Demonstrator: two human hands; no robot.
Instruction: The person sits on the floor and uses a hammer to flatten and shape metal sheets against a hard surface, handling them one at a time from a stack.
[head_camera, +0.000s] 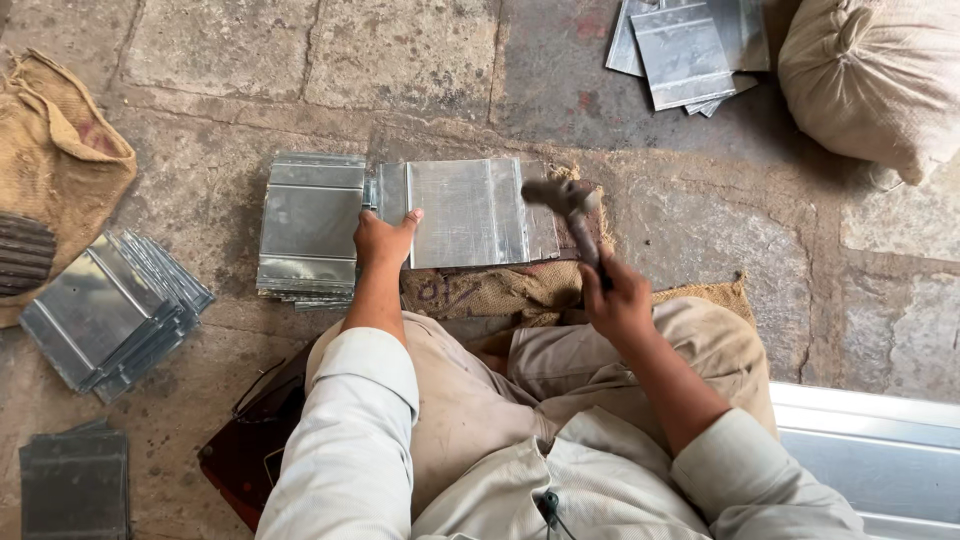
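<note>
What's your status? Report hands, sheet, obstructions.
Left hand pinning metal sheet flat. Right hand gripping hammer over sheet's right edge. Stacked sheets alongside, nothing blocking.

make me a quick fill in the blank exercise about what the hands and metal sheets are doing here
1. The right hand grips a ____ whose head hangs over the metal sheet.
2. The left hand presses on the sheet's ____ edge.
3. The sheet lies on a piece of ____ cloth on the stone floor.
4. Left of this sheet sits a ____ of similar sheets.

Missing words: hammer; left; burlap; stack
</note>
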